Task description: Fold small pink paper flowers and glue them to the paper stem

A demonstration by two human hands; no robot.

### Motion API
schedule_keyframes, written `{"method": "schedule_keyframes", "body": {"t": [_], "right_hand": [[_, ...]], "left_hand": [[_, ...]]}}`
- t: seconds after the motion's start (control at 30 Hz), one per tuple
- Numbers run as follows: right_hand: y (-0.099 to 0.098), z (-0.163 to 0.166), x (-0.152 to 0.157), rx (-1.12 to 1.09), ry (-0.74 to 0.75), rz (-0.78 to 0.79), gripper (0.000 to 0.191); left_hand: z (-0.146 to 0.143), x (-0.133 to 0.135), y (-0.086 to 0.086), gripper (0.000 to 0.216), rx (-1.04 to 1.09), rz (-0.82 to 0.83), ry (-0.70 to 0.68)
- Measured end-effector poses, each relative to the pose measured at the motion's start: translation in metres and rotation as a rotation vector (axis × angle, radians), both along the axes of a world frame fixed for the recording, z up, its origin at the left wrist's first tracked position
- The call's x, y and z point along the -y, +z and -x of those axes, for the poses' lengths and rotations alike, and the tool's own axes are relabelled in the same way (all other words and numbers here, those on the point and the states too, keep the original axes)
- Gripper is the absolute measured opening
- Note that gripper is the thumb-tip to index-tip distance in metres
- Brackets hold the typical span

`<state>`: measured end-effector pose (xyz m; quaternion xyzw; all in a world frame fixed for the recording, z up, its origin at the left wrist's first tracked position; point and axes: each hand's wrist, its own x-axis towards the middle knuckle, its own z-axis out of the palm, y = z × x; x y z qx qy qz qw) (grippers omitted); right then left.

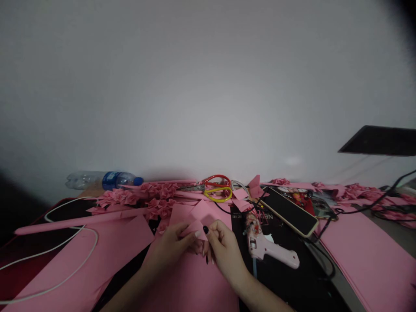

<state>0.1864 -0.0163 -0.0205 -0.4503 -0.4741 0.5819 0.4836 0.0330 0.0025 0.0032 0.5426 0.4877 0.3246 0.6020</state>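
Note:
Between my two hands is a small piece of pink paper (pixel 196 227), held over larger pink sheets (pixel 195 286). My left hand (pixel 175 242) pinches its left side, the thumb lying along the lower edge. On the right, my right hand (pixel 224 247) grips the other side between a dark-nailed thumb and curled fingers. Some fingertips of both hands show beneath the paper. Just beyond lie scissors (pixel 217 189) with one red and one yellow handle loop. To the right of my right hand rests a pink glue gun (pixel 269 249).
Pink folded paper flowers (pixel 159 199) pile up along the wall. A plastic bottle (pixel 107 179) lies at the back left, near a white cable (pixel 94 242). Right of the glue gun are a phone (pixel 290 211), black cables (pixel 329 221) and a pink paper stack (pixel 367 251).

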Motion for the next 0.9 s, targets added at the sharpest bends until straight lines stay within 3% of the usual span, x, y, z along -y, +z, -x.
{"method": "schedule_keyframes", "body": {"t": [0.5, 0.6, 0.77, 0.9], "right_hand": [[0.006, 0.001, 0.004, 0.086, 0.056, -0.027, 0.044], [0.009, 0.000, 0.004, 0.149, 0.065, -0.041, 0.045], [0.014, -0.001, 0.003, 0.309, 0.109, -0.202, 0.051], [0.014, -0.001, 0.005, 0.250, 0.155, -0.152, 0.056]], "left_hand": [[0.003, -0.001, 0.002, 0.031, 0.096, 0.165, -0.062], [0.006, -0.001, 0.000, 0.027, 0.096, 0.188, -0.156], [0.008, 0.005, 0.009, 0.023, 0.064, 0.246, -0.346], [0.009, 0.008, 0.013, 0.021, 0.087, 0.236, -0.387]]}}
